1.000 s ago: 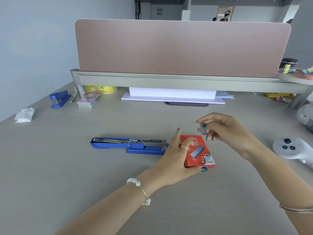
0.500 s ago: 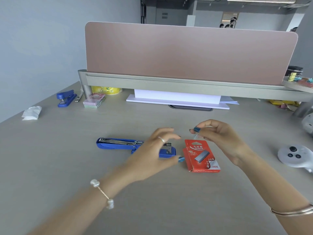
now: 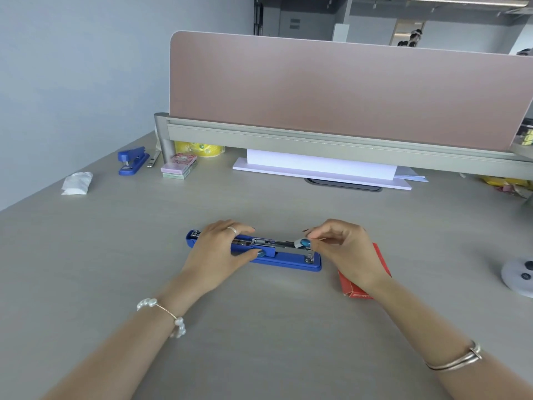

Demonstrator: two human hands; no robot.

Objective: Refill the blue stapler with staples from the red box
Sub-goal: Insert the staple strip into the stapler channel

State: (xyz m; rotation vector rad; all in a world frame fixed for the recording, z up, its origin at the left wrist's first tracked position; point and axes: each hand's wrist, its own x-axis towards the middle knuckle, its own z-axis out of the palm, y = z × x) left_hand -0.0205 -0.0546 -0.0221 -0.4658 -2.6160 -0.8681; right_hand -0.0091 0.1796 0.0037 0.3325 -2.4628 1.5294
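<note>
While our left hand (image 3: 222, 249) pins the opened blue stapler (image 3: 284, 259) at frame centre on the surface | right hand (image 3: 343, 249) fingers pinch a staple strip (image 3: 298, 243) at its rail | strip looks light, brittle: we grip its sides | red box (image 3: 353, 287) lower right, print unreadable

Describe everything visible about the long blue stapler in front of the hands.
The long blue stapler lies flat on the grey desk, running left to right and slanting slightly towards the viewer at its right end. Its base looks like blue plastic; a grey metal staple channel on top is exposed, so it is open. The left hand rests over its left half, steadying it. The right hand pinches a small grey strip of staples at the channel's right end.
</note>
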